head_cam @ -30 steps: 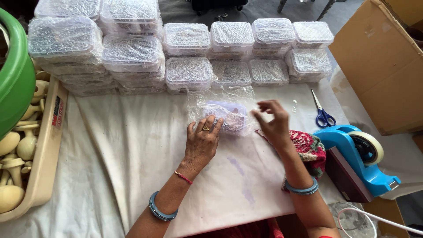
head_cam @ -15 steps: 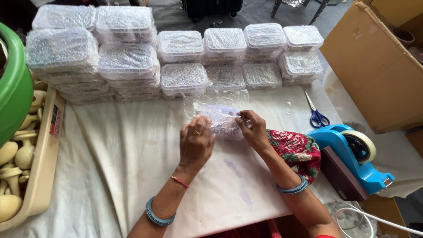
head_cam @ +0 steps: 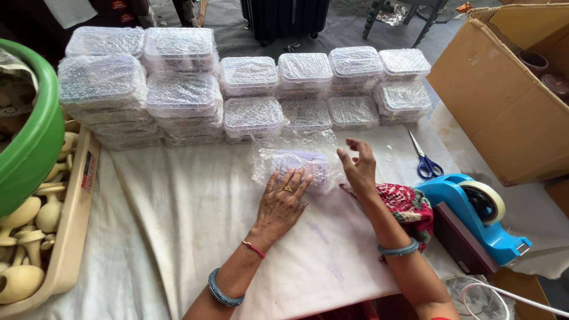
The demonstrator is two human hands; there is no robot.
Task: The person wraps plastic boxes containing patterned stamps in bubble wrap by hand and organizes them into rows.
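Bubble-wrapped box (head_cam: 298, 163) – left hand (head_cam: 283, 198) pressed flat on it, fingers spread | right hand (head_cam: 357, 168) at 3 o'clock – fingers loose, holding nothing | scissors (head_cam: 423, 159) further at 3 o'clock

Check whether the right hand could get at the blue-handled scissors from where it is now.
Probably yes. The right hand is open above the cloth beside the bubble-wrapped bundle, and the scissors lie to its right with only bare cloth between them.

Stacked clear plastic containers (head_cam: 184, 89), each wrapped in bubble film, are ranged in rows along the far side of a white cloth (head_cam: 178, 225). A green tub (head_cam: 29, 148) and a beige tray (head_cam: 74, 225) of pale wooden pieces (head_cam: 24, 213) are seen at left. Blue-handled scissors (head_cam: 424, 160), a blue tape dispenser (head_cam: 474, 216) and a cardboard box (head_cam: 504, 101) are placed at right.
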